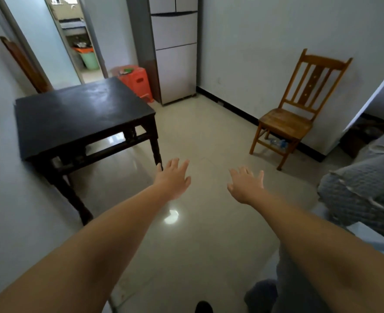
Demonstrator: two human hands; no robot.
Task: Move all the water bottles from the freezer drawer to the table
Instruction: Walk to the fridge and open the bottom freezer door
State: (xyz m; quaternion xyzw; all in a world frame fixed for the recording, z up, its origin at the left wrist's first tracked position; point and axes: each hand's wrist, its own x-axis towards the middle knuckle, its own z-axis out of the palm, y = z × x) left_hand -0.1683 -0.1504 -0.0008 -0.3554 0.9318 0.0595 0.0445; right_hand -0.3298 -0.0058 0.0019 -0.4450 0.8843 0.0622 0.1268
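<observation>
Left hand (174, 178): held out ahead over the floor (209, 141), fingers spread and straight, holding nothing. Right hand (246, 185): same posture, fingers splayed, holding nothing. The 2 hands are apart from each other and touch no object.

Just left of the left hand stands the near right leg of the dark desk (80, 109), set against the left wall. No bottle shows on its top.

Far across the room, centre, stands the fridge (175, 55), all fronts shut. Its lowest front (176, 73) is probably the freezer drawer; I cannot confirm this. Task bottles are not visible, so presumably inside. A red stool (137, 81) sits between the desk and the fridge. A wooden chair (295, 114) stands against the right wall, with what looks like 1 plastic bottle (276, 142) on the floor under it; blurred, not certain. Grey bedding (364, 190) lies near right.

Step in hand, judged: walk to the fridge; nothing moved yet.

Notes for doing it well:
- Walk the open floor between desk corner and chair; keep the left arm off the desk leg.
- Stop square to the lowest front, crouch, and pull by its top edge with both hands.
- Draw it out level and fully, so that every bottle can be seen and counted.
- Cold bottles may be slick, so grip around the body.
</observation>
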